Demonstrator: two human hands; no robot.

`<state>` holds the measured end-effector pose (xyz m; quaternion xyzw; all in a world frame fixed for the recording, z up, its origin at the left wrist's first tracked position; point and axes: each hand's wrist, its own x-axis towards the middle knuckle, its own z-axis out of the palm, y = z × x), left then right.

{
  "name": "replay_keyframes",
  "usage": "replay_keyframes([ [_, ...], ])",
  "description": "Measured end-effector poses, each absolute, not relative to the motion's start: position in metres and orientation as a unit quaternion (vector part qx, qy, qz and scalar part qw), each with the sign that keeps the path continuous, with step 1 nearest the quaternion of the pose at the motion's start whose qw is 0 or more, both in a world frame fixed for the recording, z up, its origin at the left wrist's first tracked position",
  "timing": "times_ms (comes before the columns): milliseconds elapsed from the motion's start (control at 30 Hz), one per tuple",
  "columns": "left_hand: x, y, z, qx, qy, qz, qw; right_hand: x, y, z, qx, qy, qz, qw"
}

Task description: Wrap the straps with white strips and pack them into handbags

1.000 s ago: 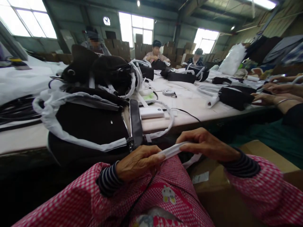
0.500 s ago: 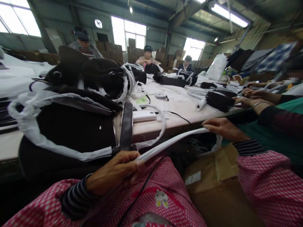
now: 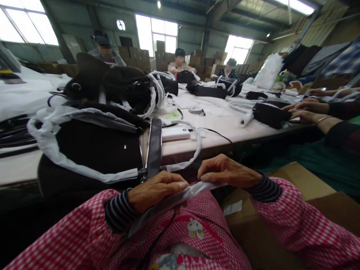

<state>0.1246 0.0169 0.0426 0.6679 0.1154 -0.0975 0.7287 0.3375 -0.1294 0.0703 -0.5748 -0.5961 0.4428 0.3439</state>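
Note:
My left hand (image 3: 157,190) pinches a bag strap wrapped in thin white paper (image 3: 194,190), above my lap. Close by on the right, my right hand (image 3: 228,172) has its thumb and fingers closed on the same strap. Part of the strap trails below my left hand, its end unclear. Just beyond lies a black bag (image 3: 98,150) at the table's edge, with an open silver zipper and a dark trim strip (image 3: 154,148). Its long handle (image 3: 73,165) is wrapped in the same white material.
More black bags (image 3: 126,86) are piled behind. A white power bank-like box (image 3: 176,134), a coiled white tape (image 3: 196,110) and a black cable rest on the table (image 3: 216,138). Cardboard boxes (image 3: 253,213) stand at my right. A co-worker's hands (image 3: 306,112) touch a black bag; other people sit opposite.
My right hand has come in leftward and down, close to my left hand. The strap stretched between them is now gripped over a short length. My left hand has shifted slightly right.

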Motion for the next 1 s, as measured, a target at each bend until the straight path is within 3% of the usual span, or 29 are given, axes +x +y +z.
replay_keyframes([
  [100, 0.124, 0.02, 0.037, 0.667, 0.125, -0.125, 0.723, 0.339, -0.129, 0.072, -0.562, -0.593, 0.488, 0.307],
  [267, 0.135, 0.022, 0.039, 0.68, 0.091, -0.064, 0.724, 0.335, -0.122, 0.077, -0.565, -0.58, 0.532, 0.246],
  [567, 0.141, 0.001, 0.046, 0.636, 0.098, -0.007, 0.765, 0.332, -0.126, 0.077, -0.582, -0.56, 0.526, 0.266],
  [733, 0.148, -0.007, 0.033, 0.606, 0.099, 0.006, 0.789, 0.331, -0.128, 0.072, -0.616, -0.557, 0.512, 0.223],
  [833, 0.155, -0.01, 0.026, 0.665, 0.092, 0.024, 0.74, 0.333, -0.128, 0.071, -0.646, -0.577, 0.465, 0.183],
  [1000, 0.155, -0.014, 0.034, 0.835, 0.086, 0.136, 0.527, 0.361, -0.143, 0.094, -0.707, -0.576, 0.389, 0.129],
])
